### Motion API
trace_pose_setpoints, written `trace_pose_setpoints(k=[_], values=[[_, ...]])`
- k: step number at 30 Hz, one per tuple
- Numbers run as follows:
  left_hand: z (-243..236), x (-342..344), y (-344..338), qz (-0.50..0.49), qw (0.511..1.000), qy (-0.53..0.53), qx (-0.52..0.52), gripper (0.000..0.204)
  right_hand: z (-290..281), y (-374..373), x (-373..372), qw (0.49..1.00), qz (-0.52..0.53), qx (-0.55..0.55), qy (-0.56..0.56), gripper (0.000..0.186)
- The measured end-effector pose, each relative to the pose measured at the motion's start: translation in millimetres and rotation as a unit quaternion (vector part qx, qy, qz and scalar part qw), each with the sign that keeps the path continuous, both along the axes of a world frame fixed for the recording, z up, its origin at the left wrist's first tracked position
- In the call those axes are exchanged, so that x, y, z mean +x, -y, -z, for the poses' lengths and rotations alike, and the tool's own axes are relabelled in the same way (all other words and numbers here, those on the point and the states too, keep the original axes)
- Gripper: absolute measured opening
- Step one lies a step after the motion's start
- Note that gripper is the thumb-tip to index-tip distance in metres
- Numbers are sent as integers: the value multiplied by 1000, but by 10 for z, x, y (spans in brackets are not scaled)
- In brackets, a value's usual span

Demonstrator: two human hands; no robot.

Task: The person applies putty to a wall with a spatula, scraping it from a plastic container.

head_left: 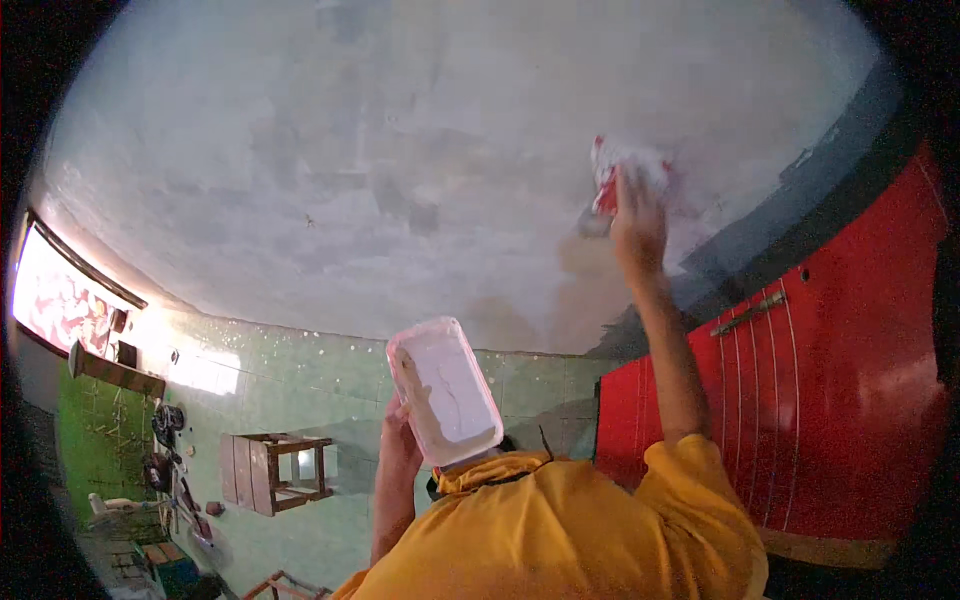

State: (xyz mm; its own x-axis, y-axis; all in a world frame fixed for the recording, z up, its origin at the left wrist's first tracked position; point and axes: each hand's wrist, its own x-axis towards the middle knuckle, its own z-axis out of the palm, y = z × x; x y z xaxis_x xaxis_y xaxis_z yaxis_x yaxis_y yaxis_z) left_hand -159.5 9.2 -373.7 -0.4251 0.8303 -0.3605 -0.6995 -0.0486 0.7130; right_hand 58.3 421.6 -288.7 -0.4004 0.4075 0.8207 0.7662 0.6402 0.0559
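Note:
My left hand [397,435] grips the left edge of a shallow pinkish-white tray [490,398]. A white paste or paint [445,375] covers much of the tray's inside, with a greyish-brown patch along one side. My right arm reaches up, and my right hand [640,222] presses a crumpled red-and-white cloth or piece of plastic [606,185] against the patchy grey-white wall [480,120]. Blur hides which material it is. Around this spot the wall shows damp-looking grey and brownish patches.
Pale green tiles [530,375] line the lower wall. To the right is a red door [840,360] with a metal bolt [750,312]. A wooden stool [265,472] stands at the left, and beyond it a bright window [65,290] and several cluttered items.

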Motion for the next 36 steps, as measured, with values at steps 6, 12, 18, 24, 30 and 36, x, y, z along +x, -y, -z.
trace_pose_setpoints(k=[6,12,18,24,30,36], values=[[-202,-219,-90,-55,997,-22,57,54,874,614,-274,974,-102,-195,-50,36],[-313,-632,-68,-41,998,-39,-21,74,507,1654,-884,554,-205,-651,-477,27],[-658,-821,123,-44,993,-113,-8,80,200,2691,-1191,482,-207,-660,-537,49],[-477,-1085,319,-74,990,-107,48,94,-308,3226,-1533,739,-241,-407,-479,34],[-387,-1122,407,-87,988,-68,107,99,-544,3601,-2090,875,-153,-460,-14,33],[-259,-1192,439,-76,987,-85,116,102,-300,3700,-2279,888,-181,-423,-18,33]])
